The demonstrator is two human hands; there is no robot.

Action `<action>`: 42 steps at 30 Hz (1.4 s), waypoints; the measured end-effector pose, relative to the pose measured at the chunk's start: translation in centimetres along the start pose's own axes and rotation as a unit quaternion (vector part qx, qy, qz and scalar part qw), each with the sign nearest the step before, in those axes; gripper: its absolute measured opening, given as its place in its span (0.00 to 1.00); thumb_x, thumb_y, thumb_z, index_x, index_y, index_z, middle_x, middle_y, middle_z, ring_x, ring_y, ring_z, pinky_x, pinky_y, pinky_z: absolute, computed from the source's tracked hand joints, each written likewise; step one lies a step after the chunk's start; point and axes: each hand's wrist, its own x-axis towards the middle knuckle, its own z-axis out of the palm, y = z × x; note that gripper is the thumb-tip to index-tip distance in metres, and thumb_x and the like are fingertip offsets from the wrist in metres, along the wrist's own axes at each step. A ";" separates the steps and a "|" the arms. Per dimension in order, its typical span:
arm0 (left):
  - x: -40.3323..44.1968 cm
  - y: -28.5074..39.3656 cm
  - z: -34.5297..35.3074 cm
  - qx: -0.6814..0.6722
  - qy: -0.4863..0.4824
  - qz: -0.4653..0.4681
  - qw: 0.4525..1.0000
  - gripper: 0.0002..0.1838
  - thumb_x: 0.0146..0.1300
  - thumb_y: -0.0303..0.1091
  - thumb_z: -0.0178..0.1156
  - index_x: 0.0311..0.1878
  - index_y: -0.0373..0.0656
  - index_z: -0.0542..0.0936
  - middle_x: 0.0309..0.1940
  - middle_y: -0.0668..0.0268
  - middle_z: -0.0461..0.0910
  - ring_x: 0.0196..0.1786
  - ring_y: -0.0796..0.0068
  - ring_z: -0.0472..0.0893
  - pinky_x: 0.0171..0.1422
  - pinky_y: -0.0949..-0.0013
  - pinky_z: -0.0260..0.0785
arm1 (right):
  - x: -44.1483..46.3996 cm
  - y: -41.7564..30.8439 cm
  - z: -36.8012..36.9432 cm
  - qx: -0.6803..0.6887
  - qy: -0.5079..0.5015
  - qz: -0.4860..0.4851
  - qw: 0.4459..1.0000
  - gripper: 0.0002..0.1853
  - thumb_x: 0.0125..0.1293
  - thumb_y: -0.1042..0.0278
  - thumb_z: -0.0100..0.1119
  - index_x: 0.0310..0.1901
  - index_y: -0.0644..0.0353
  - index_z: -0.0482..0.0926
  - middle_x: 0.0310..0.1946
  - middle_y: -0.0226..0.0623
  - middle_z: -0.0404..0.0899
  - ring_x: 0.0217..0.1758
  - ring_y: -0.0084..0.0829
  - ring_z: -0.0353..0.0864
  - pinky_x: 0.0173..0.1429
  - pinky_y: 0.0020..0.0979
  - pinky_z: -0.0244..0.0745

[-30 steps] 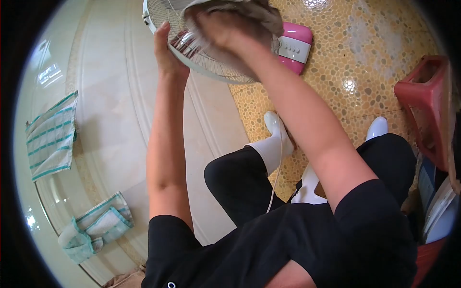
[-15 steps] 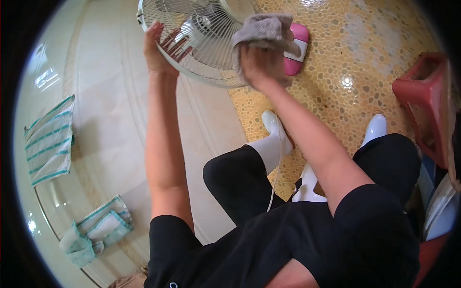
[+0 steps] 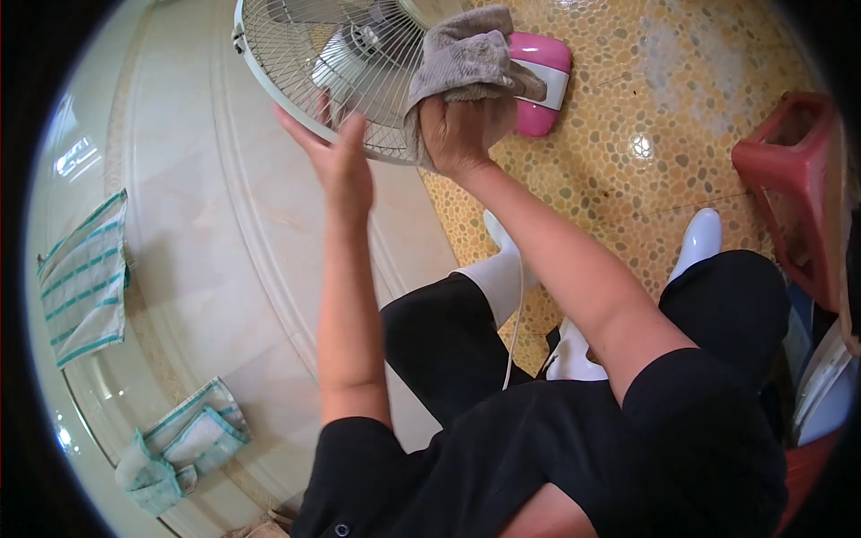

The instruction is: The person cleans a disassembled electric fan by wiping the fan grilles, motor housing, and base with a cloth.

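An electric fan (image 3: 309, 67) with a round wire guard and pale rim is at the top of the view, tilted, its upper part cut off by the frame edge. My left hand (image 3: 336, 157) cups the lower rim, thumb on the near side and some fingers showing through the wires behind. A grey-brown cloth (image 3: 466, 63) is bunched in my right hand (image 3: 457, 134), pressed against the right side of the guard. The cloth covers part of that hand's fingers. Beyond the cloth is the fan's pink and white base (image 3: 543, 112).
A red plastic stool (image 3: 789, 170) stands at the right on the pebble-patterned floor (image 3: 610, 170). Two green-and-white cloths, one striped (image 3: 90, 278) and one crumpled (image 3: 193, 439), are at the left by the tiled wall. A pale cord (image 3: 517, 332) hangs by my white boot (image 3: 698, 242).
My left hand has slid rightward and down along the fan rim. My right hand and the cloth have shifted slightly left. The fan has moved a little left in view.
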 end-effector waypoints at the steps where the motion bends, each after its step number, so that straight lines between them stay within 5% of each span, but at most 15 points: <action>1: -1.8 -1.7 0.4 0.005 0.015 -0.010 1.000 0.58 0.53 0.28 0.67 0.76 0.51 0.33 0.72 0.54 0.47 0.73 0.56 0.53 0.70 0.57 0.55 | 0.2 0.2 0.1 -0.024 0.001 0.015 1.000 0.18 0.63 0.58 0.49 0.50 0.55 0.79 0.45 0.45 0.81 0.51 0.49 0.76 0.55 0.45 0.70; 4: -4.4 -7.4 0.3 -0.098 0.020 -0.045 0.994 0.62 0.50 0.32 0.71 0.76 0.50 0.33 0.73 0.56 0.43 0.75 0.58 0.48 0.76 0.58 0.45 | 0.6 0.2 0.1 -0.068 -0.022 0.063 0.995 0.19 0.65 0.55 0.46 0.50 0.54 0.79 0.43 0.42 0.82 0.47 0.49 0.79 0.51 0.46 0.72; 5: -4.5 -9.0 0.0 -0.089 0.011 -0.029 0.996 0.59 0.53 0.44 0.71 0.75 0.57 0.35 0.73 0.57 0.46 0.73 0.57 0.53 0.74 0.50 0.49 | 1.3 0.4 -0.3 -0.058 -0.025 0.009 0.998 0.16 0.66 0.57 0.44 0.48 0.53 0.77 0.38 0.44 0.83 0.39 0.50 0.81 0.45 0.47 0.75; 8: -3.2 -8.5 2.7 -0.073 0.034 0.040 0.996 0.60 0.52 0.49 0.71 0.75 0.55 0.35 0.73 0.57 0.46 0.74 0.57 0.53 0.73 0.51 0.49 | 2.5 3.1 0.8 -0.120 -0.162 -0.085 0.976 0.13 0.66 0.60 0.44 0.44 0.54 0.75 0.33 0.48 0.83 0.35 0.52 0.82 0.43 0.47 0.76; 9: -2.8 -8.5 3.5 -0.072 0.072 0.036 0.994 0.59 0.51 0.50 0.70 0.76 0.52 0.38 0.72 0.56 0.50 0.72 0.57 0.55 0.72 0.51 0.51 | 3.7 2.7 0.8 -0.118 -0.228 -0.003 0.966 0.17 0.68 0.53 0.39 0.41 0.56 0.76 0.35 0.43 0.84 0.44 0.49 0.82 0.53 0.48 0.73; 12: -2.3 -8.1 4.1 -0.080 0.093 0.019 0.992 0.55 0.52 0.48 0.68 0.75 0.50 0.42 0.70 0.57 0.54 0.70 0.58 0.58 0.69 0.50 0.55 | 6.3 4.0 2.7 0.033 -0.238 0.197 0.950 0.30 0.69 0.44 0.30 0.57 0.56 0.74 0.50 0.52 0.79 0.59 0.54 0.74 0.67 0.50 0.60; 17: -1.1 -9.6 3.6 -0.021 0.109 0.038 0.993 0.51 0.53 0.49 0.65 0.75 0.51 0.45 0.68 0.59 0.57 0.66 0.59 0.62 0.64 0.50 0.61 | 9.7 8.7 8.7 0.070 -0.234 0.236 0.940 0.36 0.68 0.40 0.24 0.65 0.59 0.67 0.63 0.53 0.68 0.72 0.46 0.60 0.75 0.43 0.50; 23: -1.0 -9.7 3.3 -0.061 0.132 0.041 0.989 0.48 0.55 0.56 0.59 0.74 0.56 0.47 0.65 0.61 0.62 0.65 0.61 0.65 0.61 0.49 0.63 | 9.3 16.0 9.9 0.172 -0.223 0.259 0.924 0.32 0.68 0.45 0.28 0.66 0.56 0.64 0.70 0.43 0.59 0.73 0.39 0.56 0.74 0.42 0.53; 26: -0.3 -8.4 2.8 -0.057 0.146 0.028 0.987 0.46 0.55 0.65 0.52 0.74 0.59 0.48 0.65 0.63 0.62 0.65 0.60 0.65 0.60 0.47 0.63 | 4.7 11.7 6.0 0.149 -0.139 0.169 0.964 0.25 0.69 0.53 0.33 0.61 0.57 0.69 0.69 0.42 0.61 0.71 0.40 0.59 0.73 0.44 0.56; 28: -0.5 -7.4 2.0 -0.047 0.160 0.012 0.986 0.47 0.56 0.70 0.49 0.74 0.60 0.49 0.66 0.64 0.61 0.66 0.59 0.64 0.60 0.45 0.63 | 2.4 10.4 5.3 0.141 -0.198 0.134 0.961 0.25 0.69 0.53 0.37 0.61 0.57 0.69 0.67 0.45 0.64 0.70 0.44 0.60 0.72 0.44 0.55; 30: -0.6 -6.5 1.3 -0.051 0.171 -0.004 0.984 0.47 0.56 0.74 0.45 0.74 0.60 0.50 0.67 0.65 0.60 0.67 0.58 0.64 0.61 0.43 0.62 | 0.4 7.6 4.7 0.190 -0.144 0.155 0.959 0.26 0.67 0.52 0.42 0.62 0.56 0.70 0.63 0.49 0.68 0.68 0.50 0.62 0.71 0.46 0.54; 32: -1.9 -6.0 0.1 -0.069 0.190 -0.016 0.979 0.48 0.55 0.76 0.44 0.74 0.60 0.50 0.68 0.64 0.59 0.68 0.57 0.63 0.62 0.41 0.61 | -1.7 6.1 4.1 0.108 -0.192 0.139 0.965 0.27 0.65 0.51 0.44 0.62 0.58 0.70 0.62 0.51 0.69 0.67 0.51 0.63 0.71 0.46 0.53; 33: -2.8 -6.0 -0.5 -0.081 0.197 -0.024 0.977 0.49 0.55 0.77 0.43 0.74 0.60 0.50 0.69 0.64 0.59 0.69 0.57 0.62 0.63 0.40 0.61 | -3.7 6.2 4.5 0.043 -0.169 0.048 0.983 0.25 0.66 0.55 0.46 0.60 0.60 0.70 0.62 0.52 0.68 0.66 0.51 0.63 0.70 0.46 0.53; 38: -10.3 -5.5 -1.3 -0.060 0.167 -0.019 0.984 0.50 0.55 0.75 0.47 0.75 0.59 0.48 0.71 0.62 0.56 0.70 0.54 0.61 0.66 0.38 0.60 | -9.1 3.7 -0.8 0.061 -0.132 0.022 0.989 0.24 0.64 0.62 0.50 0.60 0.64 0.69 0.66 0.55 0.61 0.70 0.54 0.55 0.72 0.48 0.46; 42: -17.0 -5.3 -1.3 -0.028 0.165 -0.037 0.985 0.55 0.53 0.70 0.57 0.76 0.54 0.42 0.71 0.58 0.56 0.73 0.56 0.57 0.72 0.46 0.54 | -11.5 4.7 -4.6 0.130 -0.191 0.007 0.973 0.25 0.62 0.61 0.52 0.59 0.66 0.70 0.62 0.53 0.67 0.67 0.53 0.61 0.71 0.46 0.51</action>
